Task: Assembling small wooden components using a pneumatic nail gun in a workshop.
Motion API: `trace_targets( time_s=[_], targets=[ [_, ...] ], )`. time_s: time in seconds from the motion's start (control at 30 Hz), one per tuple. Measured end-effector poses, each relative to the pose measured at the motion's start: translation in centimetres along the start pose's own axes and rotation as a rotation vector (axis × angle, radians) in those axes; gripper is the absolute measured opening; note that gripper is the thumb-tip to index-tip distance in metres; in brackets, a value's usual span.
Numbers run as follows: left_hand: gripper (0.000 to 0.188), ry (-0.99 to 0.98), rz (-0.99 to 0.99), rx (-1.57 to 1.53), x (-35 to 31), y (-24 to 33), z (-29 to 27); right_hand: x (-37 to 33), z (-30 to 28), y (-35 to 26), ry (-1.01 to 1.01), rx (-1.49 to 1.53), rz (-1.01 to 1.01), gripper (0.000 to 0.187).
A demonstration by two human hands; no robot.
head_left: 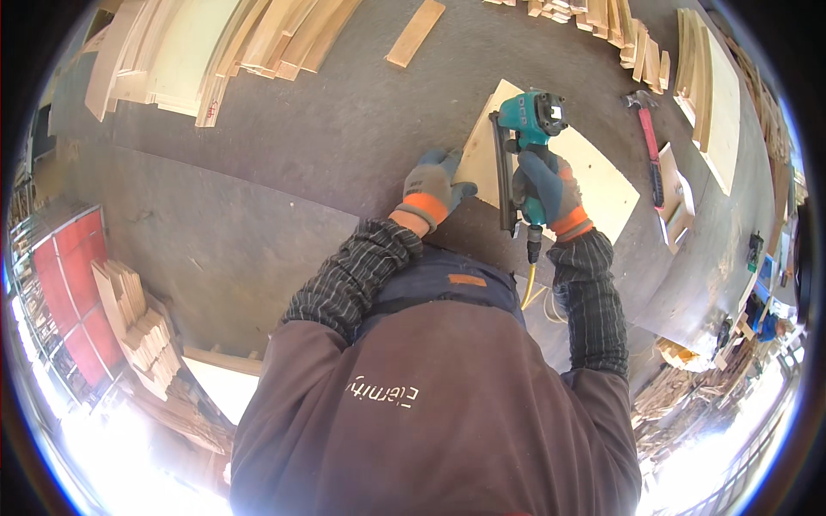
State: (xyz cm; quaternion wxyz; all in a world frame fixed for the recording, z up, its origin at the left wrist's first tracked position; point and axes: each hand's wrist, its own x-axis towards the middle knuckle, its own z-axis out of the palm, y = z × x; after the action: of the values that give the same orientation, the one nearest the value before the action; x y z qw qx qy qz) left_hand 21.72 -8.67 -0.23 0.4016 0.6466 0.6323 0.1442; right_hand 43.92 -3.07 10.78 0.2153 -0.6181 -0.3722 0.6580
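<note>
My right hand [555, 191], in a grey and orange work glove, is closed round the grip of a teal and black nail gun [527, 120]. A yellow air hose [529, 282] runs from the gun's lower end toward me. Beneath the gun lies a pale plywood panel [602, 185], set at a slant on the dark worktable. My left hand [433, 187], gloved alike, grips the panel's left edge, thumb and fingers at the wood. The gun and my right hand cover part of the panel.
Stacks of wooden strips [284, 34] lie at the far left, more strips [632, 39] at the far right. A single strip [416, 33] rests between them. A red-handled hammer [650, 142] lies right of the panel, beside a small wooden piece [676, 198]. The dark worktable [258, 146] spreads around.
</note>
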Motion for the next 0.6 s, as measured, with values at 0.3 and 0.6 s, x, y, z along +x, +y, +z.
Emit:
trace_targets(
  time_s=[0.3,0.6],
  targets=[
    [0.07,-0.001,0.035,0.015,0.1,-0.5,-0.1,-0.9,0.6,1.0,-0.014,0.003,0.069,0.029],
    [0.07,-0.032,0.028,0.031,0.3,-0.5,-0.2,-2.6,1.4,2.3,-0.075,0.034,0.069,0.03]
  ],
)
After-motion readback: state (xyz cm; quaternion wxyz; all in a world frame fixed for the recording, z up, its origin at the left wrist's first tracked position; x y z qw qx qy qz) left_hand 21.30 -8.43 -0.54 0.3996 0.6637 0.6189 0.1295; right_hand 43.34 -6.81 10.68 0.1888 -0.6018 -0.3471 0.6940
